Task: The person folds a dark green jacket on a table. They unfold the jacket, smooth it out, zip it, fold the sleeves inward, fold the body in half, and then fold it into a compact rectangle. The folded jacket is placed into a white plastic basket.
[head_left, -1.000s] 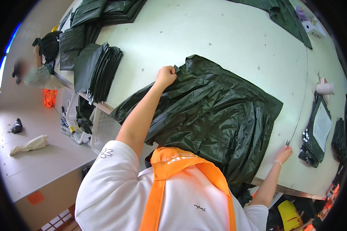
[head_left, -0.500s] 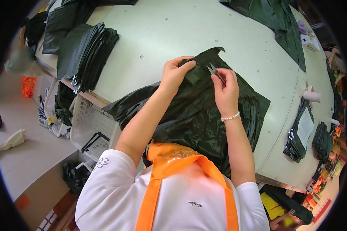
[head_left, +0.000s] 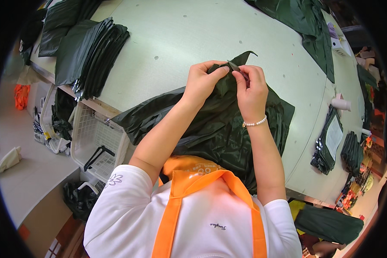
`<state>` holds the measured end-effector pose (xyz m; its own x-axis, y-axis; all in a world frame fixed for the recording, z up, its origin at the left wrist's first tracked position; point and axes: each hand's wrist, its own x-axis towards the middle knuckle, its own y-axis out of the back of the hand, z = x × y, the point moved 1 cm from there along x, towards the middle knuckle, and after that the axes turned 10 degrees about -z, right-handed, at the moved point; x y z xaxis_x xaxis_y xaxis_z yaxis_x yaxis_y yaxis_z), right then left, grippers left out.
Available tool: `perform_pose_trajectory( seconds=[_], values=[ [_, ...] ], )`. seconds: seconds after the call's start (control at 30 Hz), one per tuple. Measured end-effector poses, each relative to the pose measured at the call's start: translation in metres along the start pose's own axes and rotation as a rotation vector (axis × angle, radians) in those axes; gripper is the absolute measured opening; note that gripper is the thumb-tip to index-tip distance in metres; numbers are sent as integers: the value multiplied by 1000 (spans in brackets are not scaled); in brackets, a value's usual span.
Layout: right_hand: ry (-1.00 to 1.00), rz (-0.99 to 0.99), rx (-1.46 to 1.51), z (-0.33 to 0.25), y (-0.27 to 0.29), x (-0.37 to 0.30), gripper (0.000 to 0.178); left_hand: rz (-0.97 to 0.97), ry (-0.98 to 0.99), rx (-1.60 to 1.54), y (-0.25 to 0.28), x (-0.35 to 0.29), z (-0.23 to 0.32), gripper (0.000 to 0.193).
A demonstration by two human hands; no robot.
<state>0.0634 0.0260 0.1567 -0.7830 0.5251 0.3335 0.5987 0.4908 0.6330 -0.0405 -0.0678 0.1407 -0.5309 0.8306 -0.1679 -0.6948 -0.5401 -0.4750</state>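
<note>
Fabric (head_left: 215,124), dark green, lies toward the near edge of the worktop (head_left: 180,43); I log left hand (head_left: 202,81) pinching its far end, right hand (head_left: 252,90) gripping snips (head_left: 233,66) angled leftward.

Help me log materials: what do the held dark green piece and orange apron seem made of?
Held dark green piece: glossy, perhaps coated fabric or plastic film, since its crisp creases glint. Orange apron: matte, likely cloth, judging by its soft folds and dull straps.
</note>
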Motion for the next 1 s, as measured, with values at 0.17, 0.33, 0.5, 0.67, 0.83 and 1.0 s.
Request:
perform_pose_trajectory(
  seconds=[0.17, 0.33, 0.5, 0.67, 0.83, 1.0],
  values=[
    [-45, 12, 168, 2, 5, -5, 18, -6, 10, -29, -1, -1, 2, 17],
    [25, 20, 52, -2, 9, 1, 20, 33, -24, 35, -6, 0, 3, 17],
    [93, 27, -31, 2, 8, 1, 19, 53, -48, 65, -10, 0, 5, 17],
    [-31, 33, 124, -2, 10, -3, 20, 53, -18, 78, -6, -2, 5, 16],
    [4, 7, 123, -2, 10, -1, 20, 49, -1, 84, -4, -2, 9, 16],
    [46, -5, 99, 2, 10, 1, 20, 44, -15, 54, -8, -2, 10, 18]
  ],
)
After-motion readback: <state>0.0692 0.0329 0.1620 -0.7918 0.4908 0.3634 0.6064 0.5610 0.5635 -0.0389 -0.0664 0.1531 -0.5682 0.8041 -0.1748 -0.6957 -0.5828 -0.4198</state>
